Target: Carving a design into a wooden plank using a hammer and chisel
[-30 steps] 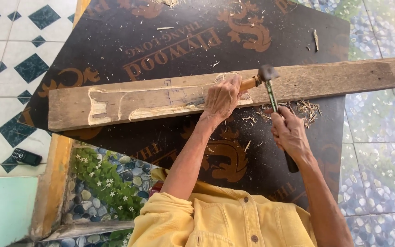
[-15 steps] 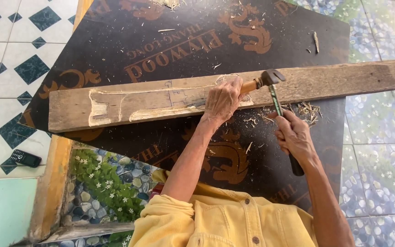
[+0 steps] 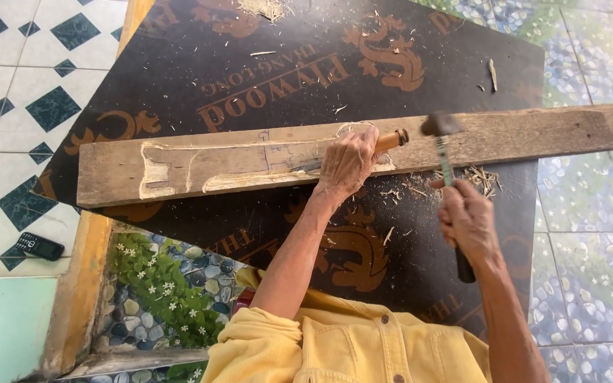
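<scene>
Centre frame: left hand (image 3: pixel 348 164), fingers wrapped round wooden-handled chisel (image 3: pixel 389 140), blade end on long plank (image 3: pixel 200 164) w/ carved outline. Right hand (image 3: pixel 468 218), fingers clenched on hammer (image 3: pixel 443 135), head just beside chisel butt. Plank lies across dark plywood sheet (image 3: pixel 264 64); shavings (image 3: pixel 480 179) under hammer. 1 phone (image 3: pixel 35 246) lower left on tiles.

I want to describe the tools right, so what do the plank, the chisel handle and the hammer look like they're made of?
Plank: bare, weathered wood, with grain and paler fresh cuts.
Chisel handle, held by the left hand: smooth tan, probably wood.
Hammer, in the right hand: dark head and shiny shaft, likely metal; black grip, perhaps rubber.
</scene>
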